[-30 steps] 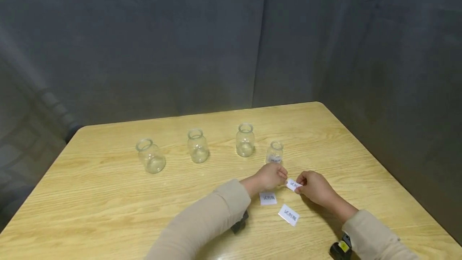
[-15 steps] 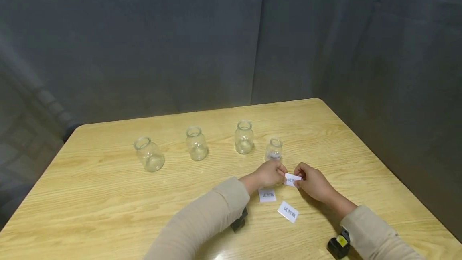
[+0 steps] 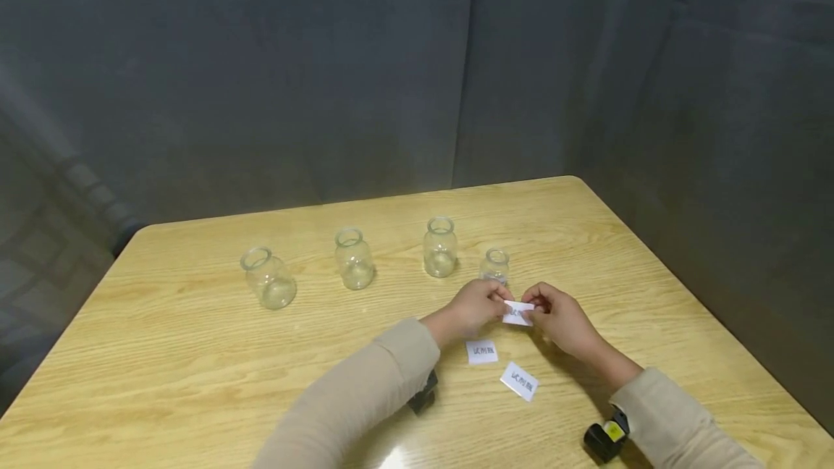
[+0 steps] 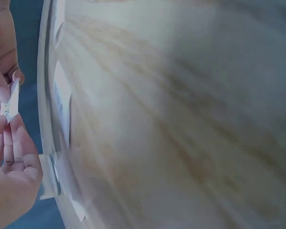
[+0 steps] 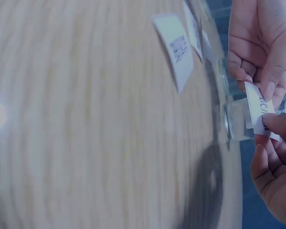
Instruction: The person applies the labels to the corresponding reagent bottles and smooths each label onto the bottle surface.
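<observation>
Fingertips (image 5: 268,90): left hand (image 3: 474,307) and right hand (image 3: 562,320) pinch opposite ends of one slip (image 3: 517,314).
Slip: white, rectangular, dark handwriting partly covered, raised above the table (image 3: 163,353), nearer its right edge.
Loose slips (image 3: 482,352): two, lying flat, farther from the back edge.

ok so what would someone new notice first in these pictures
Probably the left hand and right hand pinching a small white card between them, right of centre in the head view. Farther back, four clear glass jars stand across the table, the rightmost partly hidden. Two more written cards lie nearer the camera.
</observation>
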The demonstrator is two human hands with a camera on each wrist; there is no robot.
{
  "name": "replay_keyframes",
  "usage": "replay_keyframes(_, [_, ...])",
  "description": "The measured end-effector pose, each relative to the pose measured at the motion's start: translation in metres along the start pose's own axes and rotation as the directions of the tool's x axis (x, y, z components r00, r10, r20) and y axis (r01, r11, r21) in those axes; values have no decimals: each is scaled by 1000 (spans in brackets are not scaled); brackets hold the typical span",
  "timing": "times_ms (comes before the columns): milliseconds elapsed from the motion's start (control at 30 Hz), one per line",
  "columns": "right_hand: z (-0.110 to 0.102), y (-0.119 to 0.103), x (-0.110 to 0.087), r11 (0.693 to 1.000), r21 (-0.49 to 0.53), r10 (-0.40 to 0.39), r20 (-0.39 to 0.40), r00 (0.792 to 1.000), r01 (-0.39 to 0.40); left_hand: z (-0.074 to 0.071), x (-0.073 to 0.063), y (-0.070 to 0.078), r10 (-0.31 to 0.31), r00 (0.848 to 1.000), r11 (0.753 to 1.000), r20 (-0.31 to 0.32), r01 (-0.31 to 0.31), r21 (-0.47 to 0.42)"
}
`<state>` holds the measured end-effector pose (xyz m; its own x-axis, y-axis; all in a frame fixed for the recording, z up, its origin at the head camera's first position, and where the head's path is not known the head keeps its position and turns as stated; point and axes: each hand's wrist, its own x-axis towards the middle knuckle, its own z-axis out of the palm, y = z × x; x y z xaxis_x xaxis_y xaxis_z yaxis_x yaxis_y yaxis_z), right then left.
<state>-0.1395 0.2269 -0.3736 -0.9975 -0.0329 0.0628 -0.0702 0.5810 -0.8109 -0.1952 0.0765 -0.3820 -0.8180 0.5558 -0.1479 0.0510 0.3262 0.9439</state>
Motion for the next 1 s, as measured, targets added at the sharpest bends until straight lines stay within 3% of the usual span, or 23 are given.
replay_keyframes(167, [1,-2,2,994,100,43,-14,999,-41,-7,-5,4,26,999,999,-27,-25,34])
replay_keyframes(367, [6,-2,2,971,230,67,6,998,-67,-13,-9,6,13,999,1000,-33,-13,6])
replay_keyframes(767, [14,-10,4,921,390,-3,12,1000,-2,-20,-14,4,20,998,996,-57,-25,-87])
replay_keyframes(1000, [21,-15,5,910,412,-48,-12,999,49,-25,-17,0,-1,997,984,-71,-12,-179])
